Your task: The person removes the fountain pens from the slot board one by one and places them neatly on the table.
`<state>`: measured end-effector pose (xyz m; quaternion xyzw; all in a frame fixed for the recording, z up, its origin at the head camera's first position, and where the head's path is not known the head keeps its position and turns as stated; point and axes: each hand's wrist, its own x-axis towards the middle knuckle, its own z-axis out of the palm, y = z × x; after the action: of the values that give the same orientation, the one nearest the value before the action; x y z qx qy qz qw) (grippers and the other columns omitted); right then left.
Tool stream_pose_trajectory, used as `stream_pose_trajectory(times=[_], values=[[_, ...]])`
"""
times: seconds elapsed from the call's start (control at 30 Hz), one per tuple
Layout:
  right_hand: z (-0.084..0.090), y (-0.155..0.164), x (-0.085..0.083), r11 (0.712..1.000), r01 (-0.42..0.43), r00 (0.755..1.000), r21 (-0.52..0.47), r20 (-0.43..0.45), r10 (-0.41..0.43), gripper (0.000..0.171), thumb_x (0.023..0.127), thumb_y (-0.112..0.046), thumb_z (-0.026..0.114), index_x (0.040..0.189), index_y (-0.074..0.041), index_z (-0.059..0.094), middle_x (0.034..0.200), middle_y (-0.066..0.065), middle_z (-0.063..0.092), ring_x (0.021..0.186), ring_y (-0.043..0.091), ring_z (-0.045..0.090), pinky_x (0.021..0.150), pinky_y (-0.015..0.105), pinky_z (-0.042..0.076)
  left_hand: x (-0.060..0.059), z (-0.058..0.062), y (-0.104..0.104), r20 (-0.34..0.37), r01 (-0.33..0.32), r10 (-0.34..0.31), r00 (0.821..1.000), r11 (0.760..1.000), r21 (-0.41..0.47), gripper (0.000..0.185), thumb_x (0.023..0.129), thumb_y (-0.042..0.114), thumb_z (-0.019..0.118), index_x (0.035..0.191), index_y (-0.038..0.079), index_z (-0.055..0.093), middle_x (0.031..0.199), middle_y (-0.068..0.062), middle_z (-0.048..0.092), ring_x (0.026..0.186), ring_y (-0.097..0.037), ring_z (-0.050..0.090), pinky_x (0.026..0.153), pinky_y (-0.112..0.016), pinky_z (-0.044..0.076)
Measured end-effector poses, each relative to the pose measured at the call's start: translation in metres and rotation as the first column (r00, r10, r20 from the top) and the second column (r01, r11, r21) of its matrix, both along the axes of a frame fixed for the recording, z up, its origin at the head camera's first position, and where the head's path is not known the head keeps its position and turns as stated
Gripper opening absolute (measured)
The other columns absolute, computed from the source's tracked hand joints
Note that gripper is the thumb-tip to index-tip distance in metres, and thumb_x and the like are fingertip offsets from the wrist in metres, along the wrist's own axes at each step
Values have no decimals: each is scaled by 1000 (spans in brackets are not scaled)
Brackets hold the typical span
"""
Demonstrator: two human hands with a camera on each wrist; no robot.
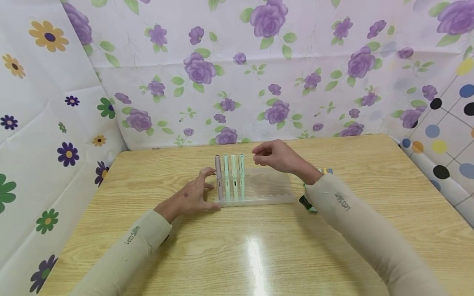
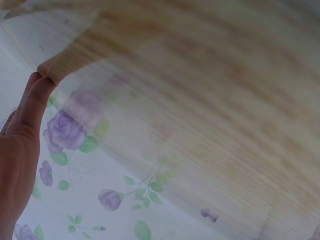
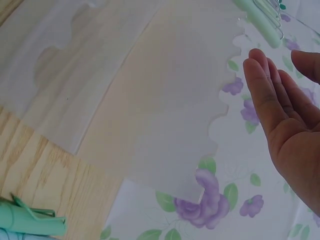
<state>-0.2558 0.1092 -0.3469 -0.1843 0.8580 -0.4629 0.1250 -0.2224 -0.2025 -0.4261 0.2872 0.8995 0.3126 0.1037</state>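
A clear frosted pen rack (image 1: 268, 185) stands in the middle of the wooden table (image 1: 237, 246). One mauve pen (image 1: 219, 181) and three mint-green pens (image 1: 235, 177) stand upright at its left end. My left hand (image 1: 192, 196) rests on the table against that end, its fingertips touching the rack beside the mauve pen; in the left wrist view a straight finger (image 2: 35, 102) meets the frosted edge. My right hand (image 1: 275, 155) hovers above the rack, right of the pens, fingers relaxed (image 3: 285, 115) and holding nothing. The frosted rack panel (image 3: 165, 100) lies under it.
Several loose pens (image 1: 310, 202) lie on the table behind my right forearm, one mint-green pen (image 3: 30, 222) showing in the right wrist view. Flowered sheets (image 1: 237, 74) wall in the table at the back and both sides.
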Motion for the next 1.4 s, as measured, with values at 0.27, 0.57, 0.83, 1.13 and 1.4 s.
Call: stream_pose_trajectory(times=[0.27,0.57,0.83,1.13,1.4], values=[[-1,-11,-1,999,-23,998,35,-54,24,36,99,-16,64,130,2,63,110,13,70,102,28,67,88,40,54,0,0,0,1,-1,1,1000,1000,1,104,78,32,88,149,20,13,158,-16,29,121,-31,60,104,-55,42],[-2,-17,-2,997,-37,996,62,-82,42,36,100,-17,63,133,-1,62,116,13,68,106,25,65,89,40,53,0,1,0,9,-5,5,1000,1000,-8,105,78,34,88,149,20,12,158,-15,28,122,-31,60,103,-55,43],[-6,-22,-4,998,-43,996,53,-75,47,37,99,-16,64,134,-3,62,114,12,70,103,24,66,87,39,54,0,0,0,8,-4,4,1000,1000,-4,105,78,34,88,149,20,12,158,-16,28,121,-31,60,103,-55,43],[-10,-24,-4,998,-48,995,41,-87,51,39,98,-16,66,134,-3,62,114,14,70,102,25,67,87,41,54,-1,0,0,16,-5,5,1000,1000,1,106,78,34,88,150,21,11,158,-16,28,121,-31,60,102,-55,43],[-15,-27,-3,1000,-24,996,8,-82,24,38,98,-18,68,132,-3,62,113,14,70,102,26,67,87,42,54,-1,0,1,25,-9,9,1000,1000,-1,106,78,34,88,150,21,11,159,-15,27,122,-31,60,102,-55,44]])
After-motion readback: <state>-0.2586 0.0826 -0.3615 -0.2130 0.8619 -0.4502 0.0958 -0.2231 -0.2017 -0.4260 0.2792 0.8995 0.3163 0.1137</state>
